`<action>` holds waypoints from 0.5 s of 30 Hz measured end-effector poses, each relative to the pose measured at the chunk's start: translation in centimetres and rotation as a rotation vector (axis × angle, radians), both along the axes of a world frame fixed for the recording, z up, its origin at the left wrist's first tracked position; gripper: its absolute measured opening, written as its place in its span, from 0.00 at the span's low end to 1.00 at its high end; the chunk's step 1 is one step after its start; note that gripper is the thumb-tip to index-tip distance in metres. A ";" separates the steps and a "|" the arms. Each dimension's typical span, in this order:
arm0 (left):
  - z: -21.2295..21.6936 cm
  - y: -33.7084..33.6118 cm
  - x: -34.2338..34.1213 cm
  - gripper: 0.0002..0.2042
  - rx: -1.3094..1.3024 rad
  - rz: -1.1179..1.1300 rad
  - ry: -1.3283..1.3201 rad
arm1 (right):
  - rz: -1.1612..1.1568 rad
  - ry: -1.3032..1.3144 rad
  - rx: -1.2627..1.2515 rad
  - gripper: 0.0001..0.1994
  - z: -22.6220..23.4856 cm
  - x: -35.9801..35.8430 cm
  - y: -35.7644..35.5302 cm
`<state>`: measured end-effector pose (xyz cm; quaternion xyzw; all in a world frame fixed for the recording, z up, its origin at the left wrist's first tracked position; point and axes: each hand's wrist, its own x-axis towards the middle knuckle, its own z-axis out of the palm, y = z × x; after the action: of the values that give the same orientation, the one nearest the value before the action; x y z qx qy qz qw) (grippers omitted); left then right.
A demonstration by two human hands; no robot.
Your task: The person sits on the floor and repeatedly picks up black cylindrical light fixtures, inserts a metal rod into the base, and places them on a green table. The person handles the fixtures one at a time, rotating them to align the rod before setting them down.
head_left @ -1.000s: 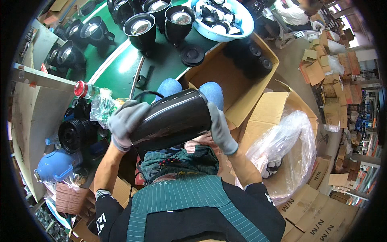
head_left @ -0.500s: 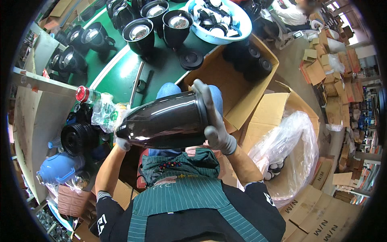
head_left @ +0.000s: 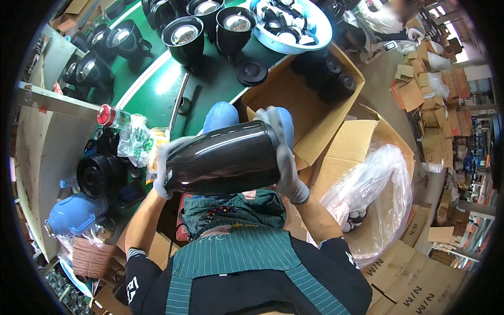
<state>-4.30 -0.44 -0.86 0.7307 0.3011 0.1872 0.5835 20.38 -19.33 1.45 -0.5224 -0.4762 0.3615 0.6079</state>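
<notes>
Above my lap a glossy black thermos jug body (head_left: 223, 160) lies on its side, held between both hands, its narrower end to the left. My left hand (head_left: 170, 163), in a grey glove, is closed around the narrower end. The wide right end is gripped by my gloved right hand (head_left: 284, 157), with its fingers over the rim. Part of that rim is hidden by the hand. Several black jugs with shiny silver insides stand on the green table (head_left: 157, 102); one jug (head_left: 182, 42) is near its middle. Beside them lies a round black lid (head_left: 251, 72).
A light blue basin (head_left: 294, 48) holds black and white parts. Right of my knees is an open carton (head_left: 328, 113) with black pieces; another carton (head_left: 341, 147) has a plastic bag (head_left: 362, 194). At left are a red-lidded jar (head_left: 113, 116), black discs (head_left: 94, 176) and a blue bottle (head_left: 73, 215).
The jug body has shifted slightly right. My right hand has closed further over its wide end, and my left hand has moved along with it, showing more of its glove.
</notes>
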 end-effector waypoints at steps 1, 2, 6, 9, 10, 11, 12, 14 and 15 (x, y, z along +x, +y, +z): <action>2.6 0.3 0.3 0.25 0.313 -0.061 -0.041 | 0.012 0.142 -0.124 0.35 0.4 0.0 0.1; 3.7 0.5 0.2 0.25 0.623 -0.128 -0.077 | 0.063 0.301 -0.196 0.32 0.0 0.8 0.2; 0.9 0.2 -1.5 0.23 0.474 -0.045 -0.099 | 0.100 -0.161 -0.280 0.33 2.2 1.2 0.0; -2.2 -0.4 -2.2 0.19 0.011 0.018 -0.044 | 0.092 -0.327 0.057 0.50 2.2 0.2 0.0; -2.5 -0.5 -2.6 0.19 -0.126 -0.005 -0.005 | 0.110 -0.449 0.161 0.54 1.8 0.3 0.1; -4.8 -0.8 -2.9 0.17 -0.182 -0.019 -0.031 | 0.181 -0.426 0.191 0.63 1.7 0.3 0.1; -6.6 -1.8 -3.3 0.17 -0.378 0.010 -0.137 | 0.164 -0.403 0.175 0.64 1.8 0.0 -0.1; -9.9 -3.2 -4.3 0.17 -0.744 0.113 -0.298 | 0.120 -0.345 0.137 0.63 1.8 -1.2 -0.9; -10.4 -3.3 -4.5 0.17 -0.829 0.138 -0.318 | 0.094 -0.317 0.107 0.62 1.8 -1.7 -1.5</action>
<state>-8.77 -3.76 -11.22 0.3757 0.3051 0.1991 0.8521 18.68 -20.81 3.22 -0.5172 -0.6086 0.2766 0.5345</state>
